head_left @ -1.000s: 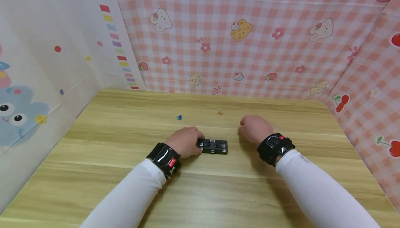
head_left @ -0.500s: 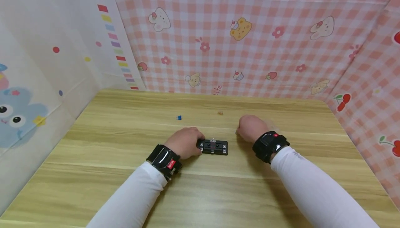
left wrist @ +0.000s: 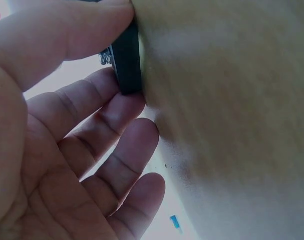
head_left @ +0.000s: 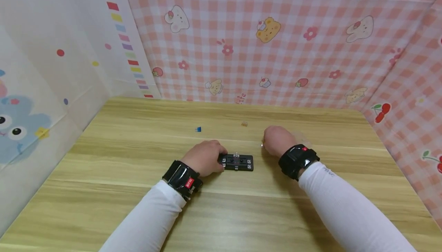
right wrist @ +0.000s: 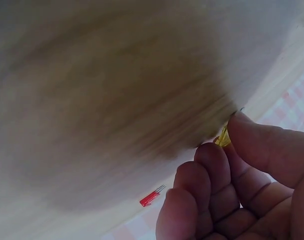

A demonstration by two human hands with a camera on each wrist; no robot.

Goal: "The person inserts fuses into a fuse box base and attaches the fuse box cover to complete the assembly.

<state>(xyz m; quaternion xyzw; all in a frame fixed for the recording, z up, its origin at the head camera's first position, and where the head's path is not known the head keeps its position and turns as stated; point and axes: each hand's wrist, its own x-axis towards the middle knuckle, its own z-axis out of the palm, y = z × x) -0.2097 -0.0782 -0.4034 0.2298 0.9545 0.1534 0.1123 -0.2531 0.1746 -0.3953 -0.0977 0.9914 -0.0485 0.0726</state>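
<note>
The block (head_left: pixel 239 162) is black with silvery contacts (head_left: pixel 236 155). Beyond it: a blue piece (head_left: pixel 198 129) and an orange piece (head_left: pixel 244 124); right of it: a yellow piece (right wrist: pixel 222 138) and a red piece (right wrist: pixel 148 199). Under it, yellow-brown wood-grain table (head_left: pixel 224 213); behind it, pink-and-white checked cloth (head_left: pixel 238 68). Flanking it, 2 black wristbands (head_left: pixel 177 176), 2 white sleeves (head_left: pixel 146 215).

Head view: you have bright, even light. Pale sheen on the near tabletop (head_left: pixel 221 221), glare on your left wristband (head_left: pixel 180 178), soft shadow beside your right sleeve (head_left: pixel 348 202). Wrist views dimmer, hazy: white blowout behind your left hand (left wrist: pixel 54 155); dark, blurred wood grain beyond your right hand (right wrist: pixel 242 185).
</note>
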